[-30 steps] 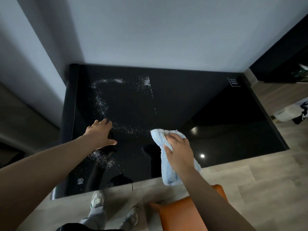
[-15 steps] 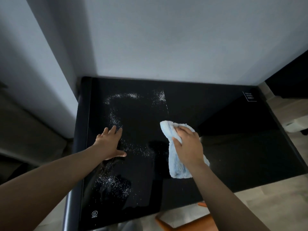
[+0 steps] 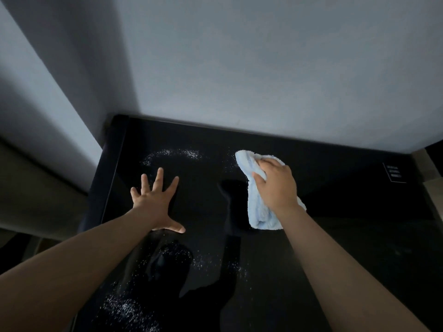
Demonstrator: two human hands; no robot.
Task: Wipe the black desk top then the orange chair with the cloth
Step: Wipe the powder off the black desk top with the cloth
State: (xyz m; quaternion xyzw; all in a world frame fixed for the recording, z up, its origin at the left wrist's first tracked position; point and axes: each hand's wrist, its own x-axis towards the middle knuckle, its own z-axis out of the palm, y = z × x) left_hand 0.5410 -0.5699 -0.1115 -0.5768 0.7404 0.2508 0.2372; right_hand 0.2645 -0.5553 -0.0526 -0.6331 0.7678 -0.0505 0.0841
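Two bare hands lie on a glossy black desk top [image 3: 335, 236]. The left hand [image 3: 155, 204] presses flat near the left edge, fingers spread wide. The right hand [image 3: 278, 185] curls its fingers over a bunched pale blue cloth [image 3: 259, 212], held against the desk near the far edge. White specks [image 3: 177, 153] dust the far-left and near-left areas
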